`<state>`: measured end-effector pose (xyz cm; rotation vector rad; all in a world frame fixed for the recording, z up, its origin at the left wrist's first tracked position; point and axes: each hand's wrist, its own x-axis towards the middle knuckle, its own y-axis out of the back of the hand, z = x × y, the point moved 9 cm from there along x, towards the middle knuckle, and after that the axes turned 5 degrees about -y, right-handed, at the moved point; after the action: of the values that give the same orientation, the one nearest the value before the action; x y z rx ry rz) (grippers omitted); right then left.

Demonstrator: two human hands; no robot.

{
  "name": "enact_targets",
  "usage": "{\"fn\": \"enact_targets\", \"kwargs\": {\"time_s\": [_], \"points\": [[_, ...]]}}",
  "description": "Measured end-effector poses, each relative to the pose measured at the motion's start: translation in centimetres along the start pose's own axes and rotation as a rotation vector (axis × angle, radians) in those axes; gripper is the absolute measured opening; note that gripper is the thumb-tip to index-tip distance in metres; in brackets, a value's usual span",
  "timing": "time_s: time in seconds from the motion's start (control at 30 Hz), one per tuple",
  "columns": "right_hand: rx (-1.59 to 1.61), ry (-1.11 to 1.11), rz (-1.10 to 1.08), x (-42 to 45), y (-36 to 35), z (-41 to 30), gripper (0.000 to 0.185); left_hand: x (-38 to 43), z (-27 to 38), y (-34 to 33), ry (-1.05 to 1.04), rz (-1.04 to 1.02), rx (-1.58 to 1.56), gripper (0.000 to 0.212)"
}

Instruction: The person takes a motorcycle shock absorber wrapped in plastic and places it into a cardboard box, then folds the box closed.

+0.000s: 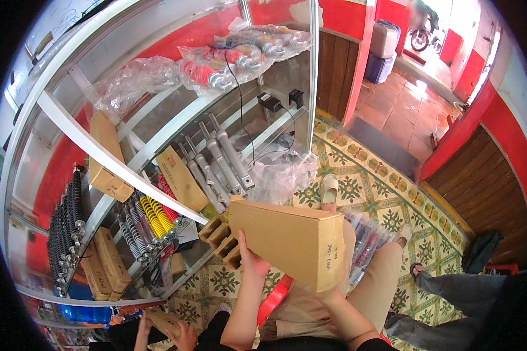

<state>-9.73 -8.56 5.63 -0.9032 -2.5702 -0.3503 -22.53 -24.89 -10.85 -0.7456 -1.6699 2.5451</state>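
A long brown cardboard box (285,237) is held above my lap, its taped end facing me with handwriting on it. My left hand (251,259) grips the box along its left side, thumb up against the cardboard. Under the near right end, my right hand (329,295) supports it, its fingers mostly hidden by the box. Just left of my left hand are several narrow cardboard boxes (221,239) by the cabinet's edge. Plastic-wrapped shock absorbers (366,252) lie on the floor between my legs.
A glass display cabinet (127,173) holds yellow-spring shock absorbers (156,217), grey fork tubes (228,158) and bagged shocks (211,74). Another person's hands (186,337) hold a small carton (163,322) at lower left. Someone's legs (452,291) extend at right. A red stool (274,299) is beneath me.
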Motion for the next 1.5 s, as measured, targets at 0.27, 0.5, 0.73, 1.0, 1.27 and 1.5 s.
{"fn": "enact_targets", "kwargs": {"time_s": [0.27, 0.5, 0.73, 1.0, 1.27, 1.5], "points": [[0.137, -0.015, -0.15, 0.0, 0.1, -0.1, 0.075, 0.0, -0.5, 0.4, 0.088, -0.021, 0.071, 0.051], [0.466, -0.115, -0.145, 1.4, 0.8, -0.5, 0.096, 0.1, -2.3, 0.8, 0.2, -0.009, 0.197, 0.052], [0.474, -0.184, -0.171, 2.3, 1.2, -1.3, 0.12, 0.2, -2.7, 1.9, 0.303, -0.008, 0.26, 0.052], [0.552, -0.236, -0.281, 2.5, 0.5, -0.6, 0.118, 0.1, -2.4, 2.7, 0.261, 0.056, 0.34, 0.055], [0.618, -0.256, -0.043, 2.7, 3.1, 0.9, 0.079, 0.0, -2.6, 1.7, 0.249, 0.056, 0.322, 0.053], [0.629, -0.268, -0.072, 2.0, 3.5, 1.9, 0.02, -0.2, -2.0, 2.3, 0.233, 0.064, 0.36, 0.051]]}}
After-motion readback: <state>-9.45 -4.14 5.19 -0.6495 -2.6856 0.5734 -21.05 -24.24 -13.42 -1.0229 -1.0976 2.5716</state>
